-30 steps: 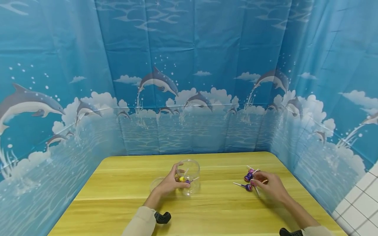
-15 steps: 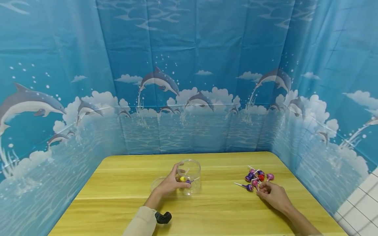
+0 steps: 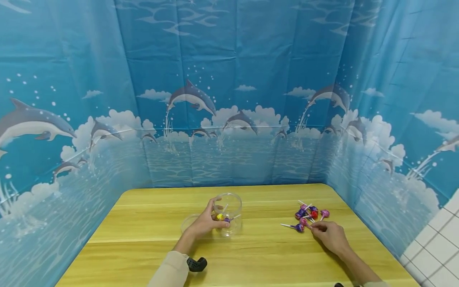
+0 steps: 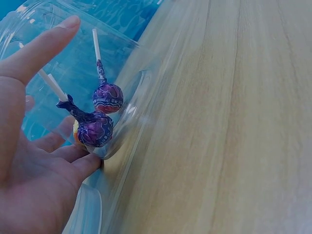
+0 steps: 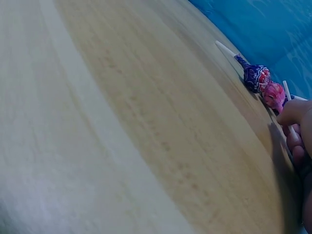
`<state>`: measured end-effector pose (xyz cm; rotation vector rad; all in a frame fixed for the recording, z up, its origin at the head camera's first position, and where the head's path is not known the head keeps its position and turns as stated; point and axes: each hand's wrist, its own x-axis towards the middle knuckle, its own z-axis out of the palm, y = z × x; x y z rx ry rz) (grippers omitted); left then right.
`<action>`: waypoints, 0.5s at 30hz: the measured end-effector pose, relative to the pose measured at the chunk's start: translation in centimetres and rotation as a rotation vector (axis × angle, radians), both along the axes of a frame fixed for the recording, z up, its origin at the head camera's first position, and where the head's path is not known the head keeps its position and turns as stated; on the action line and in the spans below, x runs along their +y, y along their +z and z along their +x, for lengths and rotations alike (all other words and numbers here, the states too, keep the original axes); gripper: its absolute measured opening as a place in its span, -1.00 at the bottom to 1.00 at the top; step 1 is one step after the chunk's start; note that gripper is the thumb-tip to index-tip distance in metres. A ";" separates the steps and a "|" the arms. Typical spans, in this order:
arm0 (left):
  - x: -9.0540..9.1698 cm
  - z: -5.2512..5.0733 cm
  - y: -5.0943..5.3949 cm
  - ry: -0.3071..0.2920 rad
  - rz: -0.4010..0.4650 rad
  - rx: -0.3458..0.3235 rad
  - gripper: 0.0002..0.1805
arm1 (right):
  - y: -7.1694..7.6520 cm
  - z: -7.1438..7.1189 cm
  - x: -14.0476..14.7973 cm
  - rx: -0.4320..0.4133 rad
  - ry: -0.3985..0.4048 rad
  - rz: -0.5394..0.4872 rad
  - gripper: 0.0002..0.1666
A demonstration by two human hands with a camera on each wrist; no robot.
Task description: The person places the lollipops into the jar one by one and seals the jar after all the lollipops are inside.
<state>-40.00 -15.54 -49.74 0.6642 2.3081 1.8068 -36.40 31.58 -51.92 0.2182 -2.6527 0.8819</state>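
Note:
My left hand (image 3: pixel 207 223) grips a clear, round plastic jar (image 3: pixel 234 205) from its left side, standing on the table. Inside lie a yellow lollipop (image 3: pixel 220 217) and purple-wrapped lollipops; the left wrist view shows one purple lollipop (image 4: pixel 108 97) beside another purple lollipop (image 4: pixel 95 129) at the jar's bottom. On the right, my right hand (image 3: pixel 330 236) pinches the stick of a pink lollipop (image 3: pixel 304 222) between thumb and fingers. Its head touches or nearly touches a purple lollipop (image 5: pixel 255 78) in the right wrist view. The other fingers are partly hidden there.
Just behind the pinched lollipop lies a loose pile with a red lollipop (image 3: pixel 314 215) and several purple and pink ones. A separate pink lollipop (image 3: pixel 324 213) lies to its right. A clear round lid (image 3: pixel 187 221) rests left of the jar on the yellow wooden table (image 3: pixel 258 259).
My right hand has drawn back from over the pile toward me, uncovering the red and pink lollipops. The pinched pink lollipop's head has swung slightly left. My left hand keeps its grip on the jar.

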 end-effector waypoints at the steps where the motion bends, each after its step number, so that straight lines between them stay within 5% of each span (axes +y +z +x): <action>1: 0.0 0.0 0.0 0.001 0.000 0.000 0.06 | 0.0 0.0 0.1 -0.009 -0.004 -0.007 -0.90; 15: 0.0 -0.1 -0.1 0.000 0.010 -0.006 0.07 | 0.6 0.4 0.3 -0.139 -0.006 -0.192 -0.69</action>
